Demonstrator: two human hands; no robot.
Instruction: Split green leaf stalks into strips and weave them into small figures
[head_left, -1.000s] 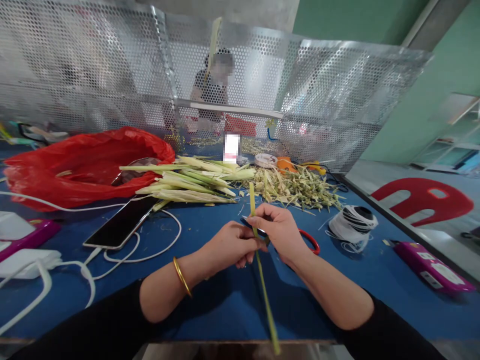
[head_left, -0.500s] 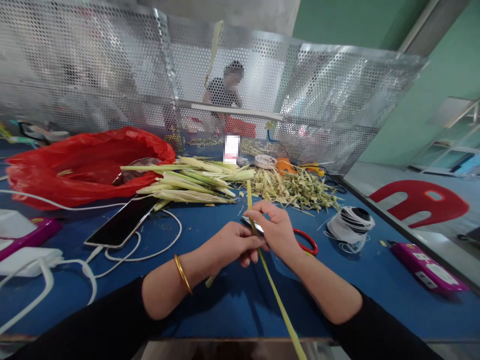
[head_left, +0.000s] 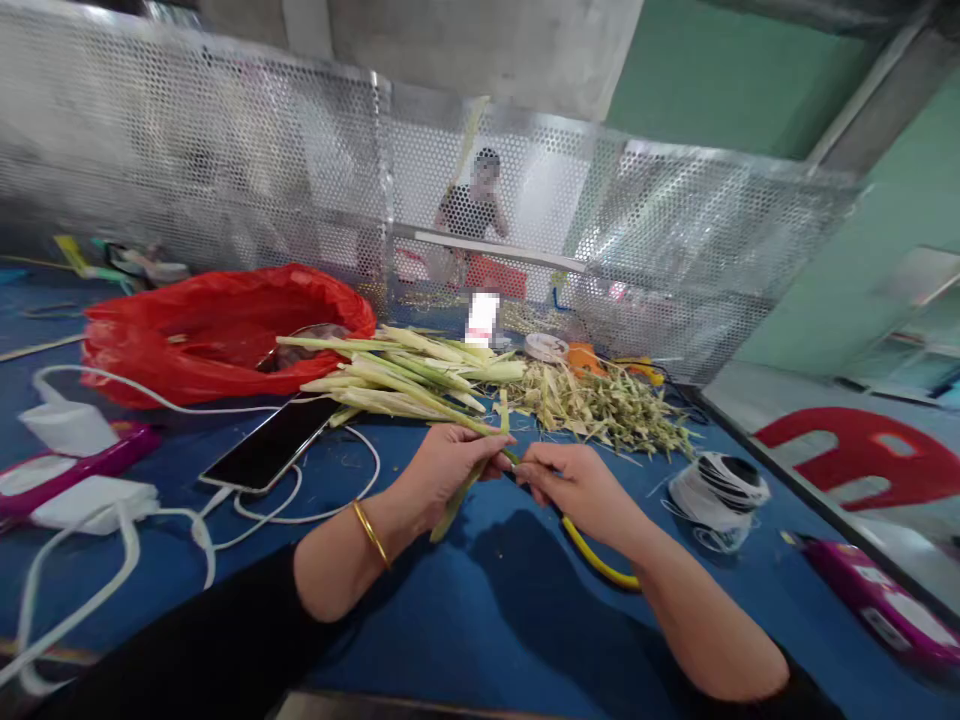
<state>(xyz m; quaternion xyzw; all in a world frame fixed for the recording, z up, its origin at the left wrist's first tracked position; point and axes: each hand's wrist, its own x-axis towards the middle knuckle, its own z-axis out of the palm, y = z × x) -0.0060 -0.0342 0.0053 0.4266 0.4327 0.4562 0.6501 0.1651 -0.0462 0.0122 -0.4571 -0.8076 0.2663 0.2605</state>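
My left hand is closed around a green leaf strip. One piece of the strip stands up past the fingertips, and a tail hangs below the palm. Close by on the right, my right hand pinches at the strip where it comes out of the left fingers; the exact hold is partly hidden. Under the right hand lies a yellow curved handle, likely of scissors, its other parts covered. Beyond the hands rests a pile of long pale green leaves.
Dried trimmings heap behind my right hand. A spool of white string and a purple box stand at right. On the left are a red plastic bag, a black phone, white cables and chargers. A perforated metal screen closes the back.
My right hand has moved from over the left hand to its right side. The long strip end that hung toward the table's front edge has left that spot. The camera view has shifted.
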